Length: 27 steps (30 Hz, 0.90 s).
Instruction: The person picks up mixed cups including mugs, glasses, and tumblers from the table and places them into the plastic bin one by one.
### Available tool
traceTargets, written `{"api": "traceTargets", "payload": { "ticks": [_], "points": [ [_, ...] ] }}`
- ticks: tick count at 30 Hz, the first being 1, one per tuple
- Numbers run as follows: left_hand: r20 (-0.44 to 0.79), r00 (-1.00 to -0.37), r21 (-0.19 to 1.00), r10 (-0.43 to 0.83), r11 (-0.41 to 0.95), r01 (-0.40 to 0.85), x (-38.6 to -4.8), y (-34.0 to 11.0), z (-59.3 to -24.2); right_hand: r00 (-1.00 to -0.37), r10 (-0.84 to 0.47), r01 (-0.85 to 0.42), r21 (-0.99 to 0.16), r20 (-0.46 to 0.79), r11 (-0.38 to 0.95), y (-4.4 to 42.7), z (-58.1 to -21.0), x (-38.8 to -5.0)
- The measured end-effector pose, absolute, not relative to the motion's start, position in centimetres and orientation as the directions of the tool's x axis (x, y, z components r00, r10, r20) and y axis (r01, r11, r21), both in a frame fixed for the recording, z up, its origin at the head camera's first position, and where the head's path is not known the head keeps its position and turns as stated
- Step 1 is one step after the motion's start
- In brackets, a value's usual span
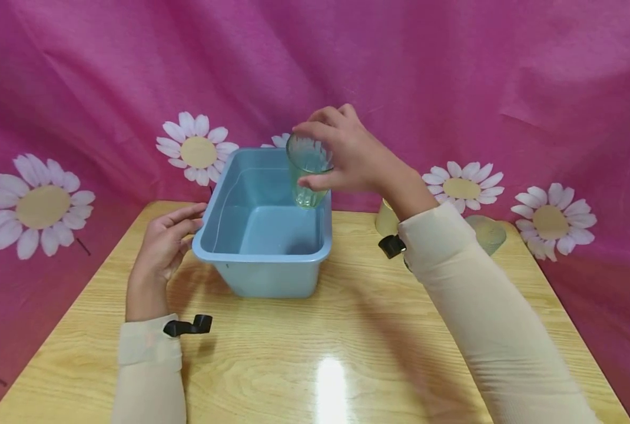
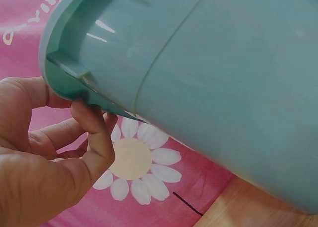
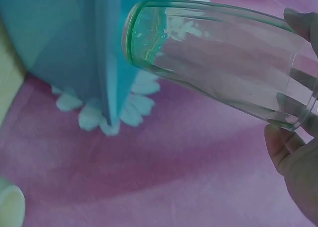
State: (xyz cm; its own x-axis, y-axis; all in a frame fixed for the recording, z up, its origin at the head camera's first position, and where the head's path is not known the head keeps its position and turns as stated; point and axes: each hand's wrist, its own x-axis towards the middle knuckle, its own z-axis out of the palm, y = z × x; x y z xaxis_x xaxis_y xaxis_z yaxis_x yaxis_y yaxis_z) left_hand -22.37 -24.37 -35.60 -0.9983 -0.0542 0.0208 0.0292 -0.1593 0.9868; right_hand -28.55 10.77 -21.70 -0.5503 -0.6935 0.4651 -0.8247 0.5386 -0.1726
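1. Above the right side of the smooth blue tub (image 1: 266,278), a clear, tapering glass (image 3: 213,58) points its green-tinted base downward.
2. The right hand (image 1: 349,150) pinches the glass near its rim, thumb and fingers on opposite sides; its body hangs below them.
3. At the tub's left rim, the left hand (image 1: 166,241) pinches the edge between thumb and fingers.
4. Inside the tub, shadow darkens the floor.
5. Right of the tub, a pale yellow cup (image 1: 385,220) and a rounded, frosted vessel (image 1: 487,234) rest on the wood-grained desk (image 1: 262,353).
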Motion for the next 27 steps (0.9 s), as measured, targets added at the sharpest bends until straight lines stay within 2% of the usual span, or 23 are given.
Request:
{"api": "traceTargets", "payload": {
  "ticks": [7,12,20,27],
  "points": [
    [0.020,-0.999,0.990,-0.046,-0.140,0.026,-22.7,-24.0,-35.6,-0.586,-0.684,-0.805,-0.211,0.436,0.555,9.5,-24.7,-28.9],
    [0.022,-0.999,0.990,-0.043,-0.139,0.028,-22.8,-23.7,-35.6,-0.596,-0.702,-0.798,-0.195,0.389,0.570,8.6,-26.6,-29.5],
    [0.016,-0.999,0.991,-0.038,-0.133,0.021,-22.8,-23.6,-35.6,-0.648,-0.712,-0.761,-0.192,0.269,0.620,7.6,-28.9,-30.0],
    [0.019,-0.999,0.990,-0.040,-0.138,0.024,-22.7,-23.7,-35.6,-0.666,-0.731,-0.746,-0.170,0.149,0.644,6.6,-30.0,-30.1]
  ]
}}
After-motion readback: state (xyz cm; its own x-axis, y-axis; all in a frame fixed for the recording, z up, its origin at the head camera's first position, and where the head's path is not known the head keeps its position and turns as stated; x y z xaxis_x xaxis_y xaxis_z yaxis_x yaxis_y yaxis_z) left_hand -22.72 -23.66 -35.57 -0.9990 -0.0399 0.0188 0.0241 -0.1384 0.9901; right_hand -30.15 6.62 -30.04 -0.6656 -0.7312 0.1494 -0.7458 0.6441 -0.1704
